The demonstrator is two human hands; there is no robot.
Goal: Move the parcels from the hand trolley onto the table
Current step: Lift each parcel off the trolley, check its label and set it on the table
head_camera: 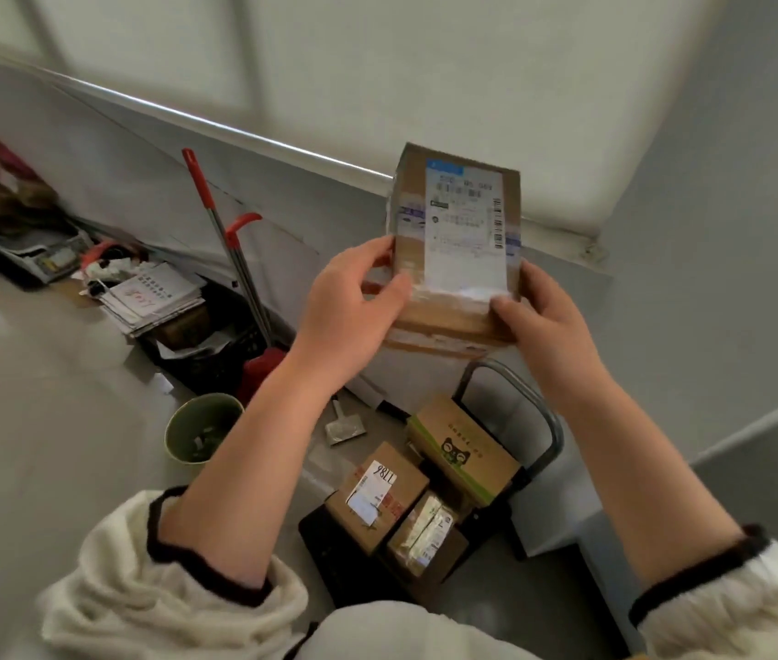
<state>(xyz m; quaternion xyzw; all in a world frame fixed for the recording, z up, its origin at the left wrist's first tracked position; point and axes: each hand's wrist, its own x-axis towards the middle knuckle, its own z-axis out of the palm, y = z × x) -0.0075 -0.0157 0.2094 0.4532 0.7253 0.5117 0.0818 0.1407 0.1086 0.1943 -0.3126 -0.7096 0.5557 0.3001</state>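
Note:
I hold a taped cardboard parcel (456,240) with a white shipping label up in front of me. My left hand (353,302) grips its left side and my right hand (544,312) grips its right side. Below it the black hand trolley (329,540) with a grey metal handle (544,412) stands on the floor. On the trolley lie a box with a green stripe and cat face (465,452), a box with a numbered label (377,493) and a small taped box (420,531). No table shows plainly in view.
A green waste bin (201,433) stands on the floor left of the trolley. A red-handled mop (229,245) leans on the wall over a black crate (215,345) with stacked papers (153,297). Clutter lies at the far left.

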